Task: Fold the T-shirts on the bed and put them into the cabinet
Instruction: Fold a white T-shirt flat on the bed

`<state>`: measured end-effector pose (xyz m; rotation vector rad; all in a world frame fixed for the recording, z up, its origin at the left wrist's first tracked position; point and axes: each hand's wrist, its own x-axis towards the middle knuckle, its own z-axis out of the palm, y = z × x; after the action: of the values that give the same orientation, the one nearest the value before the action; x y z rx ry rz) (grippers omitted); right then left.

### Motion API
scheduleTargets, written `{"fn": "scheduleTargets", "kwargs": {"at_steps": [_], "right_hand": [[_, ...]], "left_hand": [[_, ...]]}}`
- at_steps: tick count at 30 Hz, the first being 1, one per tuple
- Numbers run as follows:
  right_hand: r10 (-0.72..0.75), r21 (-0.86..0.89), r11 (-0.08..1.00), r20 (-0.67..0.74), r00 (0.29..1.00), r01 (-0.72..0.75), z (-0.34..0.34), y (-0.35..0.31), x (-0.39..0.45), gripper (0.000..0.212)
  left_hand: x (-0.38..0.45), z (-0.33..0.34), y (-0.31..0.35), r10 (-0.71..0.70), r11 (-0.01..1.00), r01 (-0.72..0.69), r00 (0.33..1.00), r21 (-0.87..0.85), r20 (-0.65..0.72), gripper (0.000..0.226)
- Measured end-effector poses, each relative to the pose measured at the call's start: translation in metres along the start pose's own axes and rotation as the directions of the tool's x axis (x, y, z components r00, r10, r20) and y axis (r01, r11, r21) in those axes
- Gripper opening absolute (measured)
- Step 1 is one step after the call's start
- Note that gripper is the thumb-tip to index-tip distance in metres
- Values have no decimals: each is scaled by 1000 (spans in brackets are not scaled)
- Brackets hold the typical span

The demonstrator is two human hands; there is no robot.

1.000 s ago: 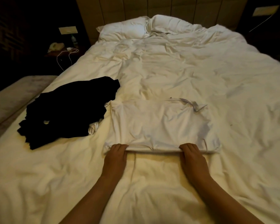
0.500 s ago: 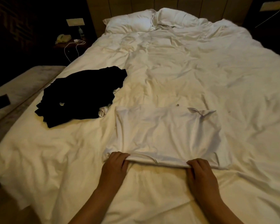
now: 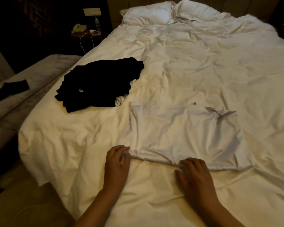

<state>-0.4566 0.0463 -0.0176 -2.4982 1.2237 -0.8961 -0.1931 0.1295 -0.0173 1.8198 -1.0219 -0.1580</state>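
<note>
Both hands pinch the near hem of the white T-shirt (image 3: pixel 179 135) lying flat on the bed (image 3: pixel 203 63): left hand (image 3: pixel 116 163) at its 7 o'clock corner, right hand (image 3: pixel 193 174) at 6. Black T-shirts (image 3: pixel 97 84) are heaped at 10 o'clock.

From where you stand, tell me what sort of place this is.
Probably a hotel bedroom: a large bed with white bedding and two pillows against a panelled headboard, and a nightstand bearing a desk telephone. Both hands grip a white T-shirt on the bed.
</note>
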Motion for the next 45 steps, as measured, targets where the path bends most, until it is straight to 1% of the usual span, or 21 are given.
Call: {"fn": "scheduleTargets", "kwargs": {"at_steps": [2,4,5,6,7,9,13,15,16,19,20,22,24,25,27,29,31,34,39,42,45], "right_hand": [[-59,48,997,23,998,58,15,-16,8,26],[-117,80,990,44,992,113,30,-31,19,23],[-149,91,985,54,987,144,36,-39,25,21],[-176,103,980,64,982,168,42,-47,30,19],[-196,112,976,69,978,188,47,-55,35,18],[-207,98,975,89,974,199,54,-66,43,17],[-169,-10,985,136,976,172,75,-75,56,20],[-133,-20,990,136,982,137,79,-76,61,21],[-125,-11,992,121,985,127,79,-76,63,19],[-122,55,991,50,991,119,71,-79,65,10],[-128,66,990,49,991,124,70,-79,65,10],[-147,40,989,112,983,143,72,-77,64,12],[-158,-5,987,201,967,162,78,-73,64,18],[-153,-8,987,221,963,159,80,-72,66,23],[-141,15,990,198,970,140,80,-73,80,31],[-136,27,991,150,979,134,81,-75,106,37],[-124,3,992,141,982,125,86,-74,141,40],[-126,-73,987,172,977,140,105,-71,197,29],[-61,-80,993,302,951,89,141,-68,271,27],[-73,-221,962,358,931,160,162,-68,300,33],[-10,-323,928,477,879,186,177,-69,319,47]], "left_hand": [[3,-5,-1,-190,981,186,979,-62,-75,24],[10,-10,0,-393,915,385,919,-124,-42,33],[13,-12,0,-456,883,451,890,-132,-8,32],[17,-13,-2,-480,870,479,877,-114,23,25],[20,-14,-3,-484,869,487,874,-95,54,16],[25,-15,-4,-468,874,475,880,-103,82,18],[31,-18,-12,-450,838,454,889,-304,85,12],[32,-21,-12,-424,821,434,899,-370,112,15],[32,-22,-12,-417,802,433,899,-412,133,18],[35,-27,-9,-413,673,434,892,-599,182,25],[37,-29,-9,-404,660,425,896,-620,185,27],[38,-32,-13,-374,712,410,908,-570,186,34],[35,-31,-18,-353,808,397,918,-436,182,33],[33,-30,-21,-352,842,389,921,-374,164,32],[31,-27,-25,-373,874,384,923,-298,93,32],[30,-23,-26,-408,878,403,912,-259,37,32],[30,-19,-26,-448,872,441,894,-212,18,38],[30,-11,-27,-486,864,479,874,-157,-11,41],[29,-8,-30,-447,891,442,894,-102,-29,21],[31,-10,-36,-431,901,427,901,-82,-42,28],[33,-12,-41,-433,899,430,901,-82,-29,37]]}}
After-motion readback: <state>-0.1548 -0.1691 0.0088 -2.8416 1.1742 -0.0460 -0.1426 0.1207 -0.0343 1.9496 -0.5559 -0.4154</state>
